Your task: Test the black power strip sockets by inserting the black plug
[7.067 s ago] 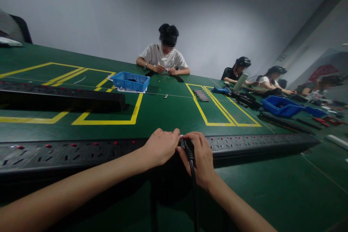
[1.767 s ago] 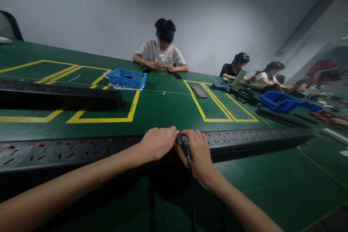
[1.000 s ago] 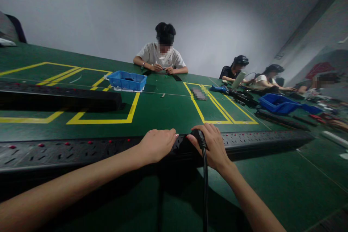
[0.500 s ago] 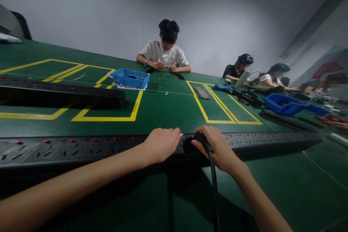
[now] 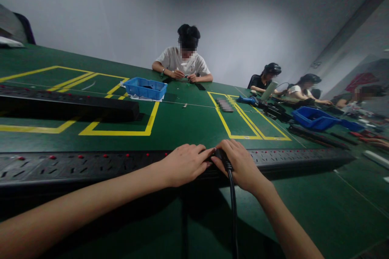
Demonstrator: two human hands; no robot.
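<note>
Right hand [image 5: 239, 165] clamped on black plug [image 5: 221, 156], cable [image 5: 233, 206] hanging down; left hand [image 5: 185, 164] right beside it over power strip [image 5: 115, 164], near side of green table [image 5: 182, 125] (can't tell if pinching). Probably seating or pulling the plug; next move calls for strip steady, plug square.

I have the near power strip [image 5: 75, 166] running nine to three o'clock on the table [image 5: 304, 210], the plug [image 5: 225, 162] over it at twelve in the right hand [image 5: 241, 166] I operate; beyond lie the far power strip [image 5: 75, 104] at ten, a tray [image 5: 145, 93] at eleven, a bin [image 5: 317, 122] at two
</note>
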